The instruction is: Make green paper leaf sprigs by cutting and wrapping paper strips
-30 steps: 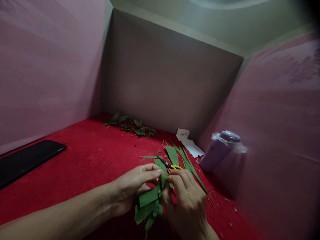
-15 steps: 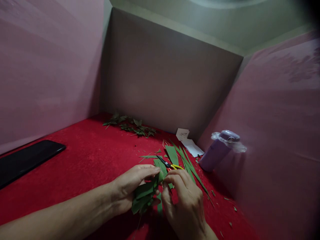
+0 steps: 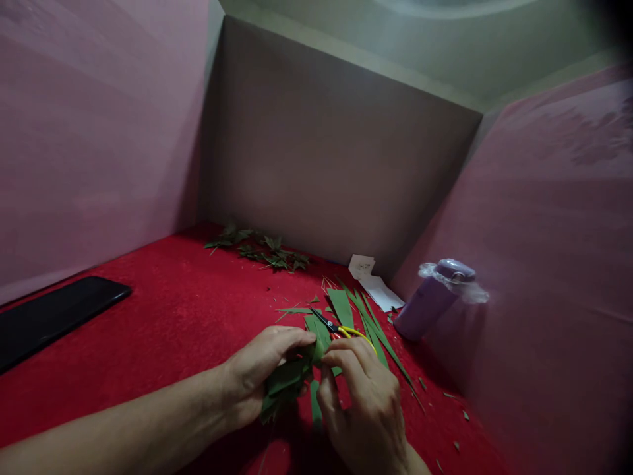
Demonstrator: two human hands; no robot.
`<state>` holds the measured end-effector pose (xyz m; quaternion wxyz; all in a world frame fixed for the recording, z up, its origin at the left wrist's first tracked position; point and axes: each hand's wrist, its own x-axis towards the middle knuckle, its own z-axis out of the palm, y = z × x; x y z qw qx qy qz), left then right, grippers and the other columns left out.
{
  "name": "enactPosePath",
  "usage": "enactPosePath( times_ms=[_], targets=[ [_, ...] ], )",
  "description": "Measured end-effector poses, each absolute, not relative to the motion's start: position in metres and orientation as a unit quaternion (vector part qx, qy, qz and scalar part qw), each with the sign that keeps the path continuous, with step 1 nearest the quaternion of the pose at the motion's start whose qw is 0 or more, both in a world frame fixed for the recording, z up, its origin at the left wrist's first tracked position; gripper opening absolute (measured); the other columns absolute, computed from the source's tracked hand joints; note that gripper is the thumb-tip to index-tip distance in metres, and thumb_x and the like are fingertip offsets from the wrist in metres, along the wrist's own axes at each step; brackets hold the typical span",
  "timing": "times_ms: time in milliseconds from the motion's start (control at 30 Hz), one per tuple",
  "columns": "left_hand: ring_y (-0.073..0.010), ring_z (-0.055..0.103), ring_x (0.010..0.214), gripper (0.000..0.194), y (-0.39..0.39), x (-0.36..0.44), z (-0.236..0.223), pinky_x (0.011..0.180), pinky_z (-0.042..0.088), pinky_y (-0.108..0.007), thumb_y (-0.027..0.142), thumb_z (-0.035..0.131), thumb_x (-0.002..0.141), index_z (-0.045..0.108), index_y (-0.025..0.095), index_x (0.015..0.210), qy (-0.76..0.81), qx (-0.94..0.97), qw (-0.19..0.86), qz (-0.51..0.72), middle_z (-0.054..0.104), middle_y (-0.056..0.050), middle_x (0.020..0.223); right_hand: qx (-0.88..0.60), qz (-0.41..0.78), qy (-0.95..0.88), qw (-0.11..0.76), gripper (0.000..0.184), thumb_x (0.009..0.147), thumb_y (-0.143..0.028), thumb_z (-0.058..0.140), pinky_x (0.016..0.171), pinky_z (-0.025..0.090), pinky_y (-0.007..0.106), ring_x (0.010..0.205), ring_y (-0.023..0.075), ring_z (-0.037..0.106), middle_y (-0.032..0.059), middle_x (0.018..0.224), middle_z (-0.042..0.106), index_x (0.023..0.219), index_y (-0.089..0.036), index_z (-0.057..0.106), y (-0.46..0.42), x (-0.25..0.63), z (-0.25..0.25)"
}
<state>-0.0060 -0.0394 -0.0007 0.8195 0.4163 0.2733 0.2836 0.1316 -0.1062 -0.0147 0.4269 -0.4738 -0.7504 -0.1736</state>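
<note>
- Since the earlier frame: leaf bundle [image 3: 285,377] has tipped in closer to the left palm; right hand has drawn back slightly, baring more of the yellow scissors handle [image 3: 363,335].
- Left hand [image 3: 267,369] grips the bundle, thumb on top, just above the red counter [image 3: 188,316].
- Right hand [image 3: 363,392] is curled, thumb and index pinching the bundle's upper end.
- Best practice, my judgement: left thumb pins the layers firmly, right fingertips make small, even tucks; avoid yanking, strips may split or slip.
- Loose green strips [image 3: 341,307] lie just beyond.
</note>
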Motion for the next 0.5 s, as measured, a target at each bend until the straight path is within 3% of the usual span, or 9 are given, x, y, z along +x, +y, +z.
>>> enactPosePath(
  times_ms=[100,200,500],
  targets=[
    [-0.0081,0.049,0.049,0.01,-0.0382,-0.0064,-0.0029,0.049,0.035,-0.02,0.025,0.063,0.069,0.062,0.015,0.073,0.266,0.423,0.813,0.3,0.055,0.003,0.056,-0.474,-0.175,-0.75,0.427,0.012,0.077,-0.006,0.048,0.064,0.047,0.033,0.073,0.019,0.056,0.0059,0.078,0.058,0.079,-0.017,0.055,-0.1064,0.1319,-0.0152],
    [-0.0082,0.049,0.048,0.018,-0.0374,-0.0067,-0.0029,0.048,0.034,-0.019,0.025,0.064,0.069,0.063,0.018,0.086,0.264,0.42,0.812,0.307,0.058,0.003,0.057,-0.473,-0.175,-0.75,0.429,0.012,0.078,-0.007,0.048,0.064,0.047,0.033,0.073,0.0184,0.056,0.0056,0.078,0.059,0.079,-0.017,0.055,-0.1057,0.1318,-0.0152],
    [-0.0086,0.05,0.053,0.024,-0.0393,-0.0075,-0.003,0.055,0.037,-0.022,0.033,0.071,0.068,0.065,0.013,0.08,0.26,0.451,0.795,0.31,0.06,-0.001,0.064,-0.478,-0.174,-0.746,0.43,0.012,0.076,-0.006,0.049,0.063,0.048,0.034,0.074,0.0195,0.056,0.0061,0.078,0.059,0.08,-0.017,0.055,-0.1047,0.1313,-0.0147]
  ],
)
